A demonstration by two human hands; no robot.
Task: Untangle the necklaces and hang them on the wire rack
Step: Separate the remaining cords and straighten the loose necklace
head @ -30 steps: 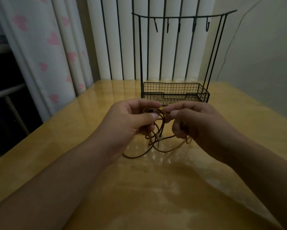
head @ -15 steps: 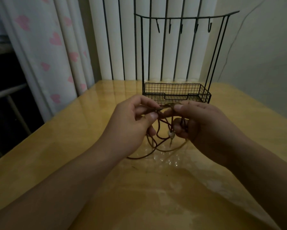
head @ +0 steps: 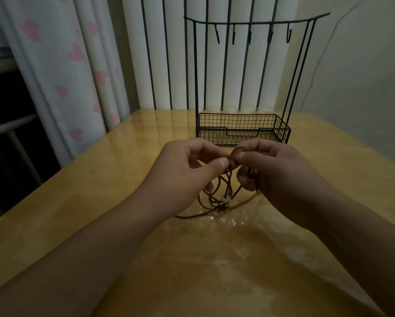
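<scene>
A tangle of brown cord necklaces (head: pixel 217 197) hangs between my two hands above the table, its lower loops touching the wood. A small white bead (head: pixel 225 199) sits low in the tangle. My left hand (head: pixel 182 172) pinches the cords at the top with thumb and forefinger. Right beside it, my right hand (head: pixel 276 172) pinches the same knot of cords (head: pixel 235 152), its lower fingers curled round some strands. The black wire rack (head: pixel 242 129) stands just behind my hands, with several hooks (head: pixel 249 37) on its top bar, all bare.
The yellow wooden table (head: pixel 100 202) has a glossy top, its left edge running close to a white curtain (head: pixel 61 65) with pink hearts. Vertical blinds hang behind the rack. A plain wall stands to the right.
Both hands have drawn closer together and risen slightly, lifting the tangle. The white bead now hangs lower in the cords, and fewer loops lie on the table.
</scene>
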